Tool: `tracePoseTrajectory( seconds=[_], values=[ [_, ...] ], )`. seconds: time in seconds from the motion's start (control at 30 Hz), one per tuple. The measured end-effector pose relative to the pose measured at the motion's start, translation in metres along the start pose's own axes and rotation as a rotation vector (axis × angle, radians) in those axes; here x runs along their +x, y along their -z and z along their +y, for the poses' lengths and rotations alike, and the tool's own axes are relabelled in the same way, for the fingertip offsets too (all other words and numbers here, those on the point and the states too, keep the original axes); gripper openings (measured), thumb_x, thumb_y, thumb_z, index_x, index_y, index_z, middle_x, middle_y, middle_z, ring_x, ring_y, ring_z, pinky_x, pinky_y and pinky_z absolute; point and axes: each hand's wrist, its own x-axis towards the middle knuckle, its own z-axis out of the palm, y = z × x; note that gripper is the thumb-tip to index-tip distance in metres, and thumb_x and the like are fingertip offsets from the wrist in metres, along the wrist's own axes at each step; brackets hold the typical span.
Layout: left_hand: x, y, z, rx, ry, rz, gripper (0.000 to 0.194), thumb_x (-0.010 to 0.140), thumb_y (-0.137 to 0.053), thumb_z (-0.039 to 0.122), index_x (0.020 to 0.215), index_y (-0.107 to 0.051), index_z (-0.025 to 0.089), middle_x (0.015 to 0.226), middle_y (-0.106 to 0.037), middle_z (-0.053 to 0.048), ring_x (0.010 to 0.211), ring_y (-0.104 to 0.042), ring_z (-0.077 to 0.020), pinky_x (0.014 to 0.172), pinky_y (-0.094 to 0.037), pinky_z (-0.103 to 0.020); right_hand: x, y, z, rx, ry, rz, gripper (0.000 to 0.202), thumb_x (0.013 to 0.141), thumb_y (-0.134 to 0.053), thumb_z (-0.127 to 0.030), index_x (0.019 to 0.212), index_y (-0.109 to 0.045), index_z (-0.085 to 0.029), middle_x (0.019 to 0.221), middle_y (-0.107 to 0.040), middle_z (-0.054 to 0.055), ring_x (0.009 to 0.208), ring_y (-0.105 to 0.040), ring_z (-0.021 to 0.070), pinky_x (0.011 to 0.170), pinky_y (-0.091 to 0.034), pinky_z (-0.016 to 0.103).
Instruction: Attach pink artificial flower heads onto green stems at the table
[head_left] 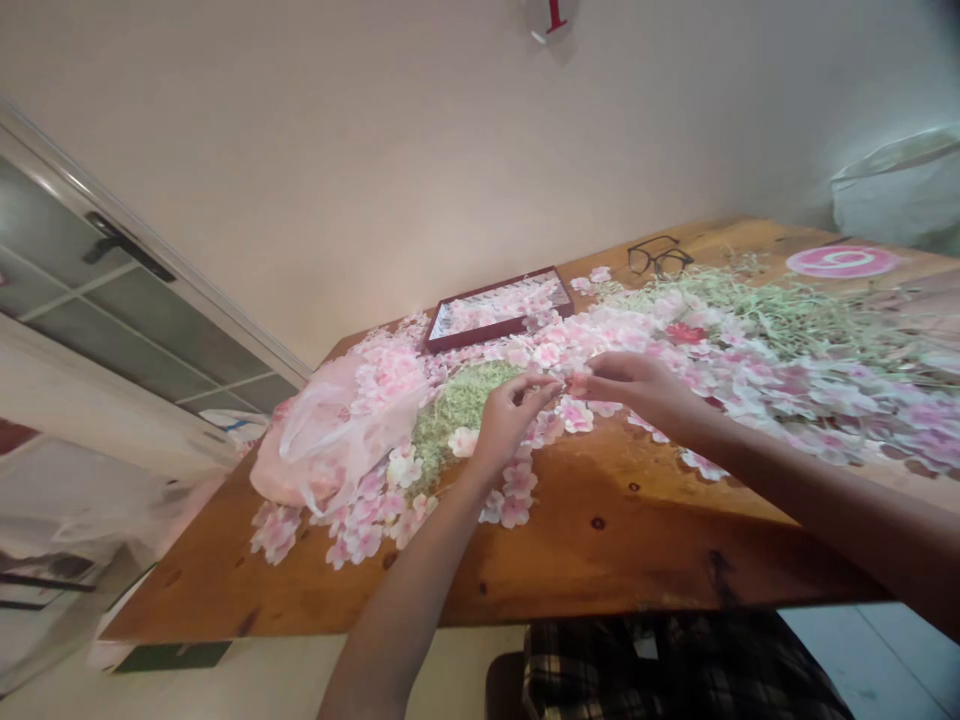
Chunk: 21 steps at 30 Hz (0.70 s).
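Note:
My left hand is closed in a pinch, its thumb and forefinger tips together over the flowers. Whatever lies between those tips is too small to make out. Close beside it, my right hand pinches a small pink artificial flower, partly hidden by the fingers. Below the hands lie loose pink and white artificial flowers on the wooden table. A heap of thin green artificial stems sits left of my left hand.
Behind the hands stands a dark-rimmed tray with flowers in it. At left lies a clear plastic bag of pink flowers. Eyeglasses, a pink round sign and more green stems lie toward the back right.

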Motion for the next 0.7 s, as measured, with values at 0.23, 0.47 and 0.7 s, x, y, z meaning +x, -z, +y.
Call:
tracePoseTrajectory(
  seconds=[0.23,0.47,0.7],
  values=[
    [-0.002,-0.0009,0.0024,0.018,-0.007,-0.008,0.025,0.066,-0.053,0.041,0.075,-0.06,0.018,0.049,-0.035,0.005,0.046,-0.027,-0.0063,0.047,-0.023,-0.02,0.0022,-0.0008,0.0079,-0.135,0.056,-0.007,0.027,0.07,-0.05,-0.044,0.07,-0.055,-0.017,0.069,-0.058,0.003,0.065,-0.054,0.0151,0.054,-0.037,0.024],
    [-0.0042,-0.0013,0.0031,0.038,0.014,-0.058,0.025,0.065,-0.054,0.041,0.07,-0.056,0.017,0.058,-0.047,0.003,0.047,-0.032,-0.0063,0.047,-0.025,-0.02,0.0015,0.0,0.0061,-0.207,0.075,-0.038,0.02,0.072,-0.049,-0.035,0.069,-0.055,-0.016,0.063,-0.057,0.002,0.058,-0.051,0.0122,0.05,-0.035,0.023],
    [-0.0063,-0.0034,0.0011,0.039,-0.002,-0.062,0.024,0.066,-0.053,0.041,0.067,-0.053,0.016,0.055,-0.047,0.003,0.047,-0.034,-0.0061,0.047,-0.026,-0.02,-0.0005,-0.0031,0.0057,-0.186,0.084,-0.063,0.021,0.073,-0.048,-0.034,0.065,-0.055,-0.016,0.062,-0.057,0.002,0.057,-0.05,0.011,0.05,-0.034,0.022]
  ],
)
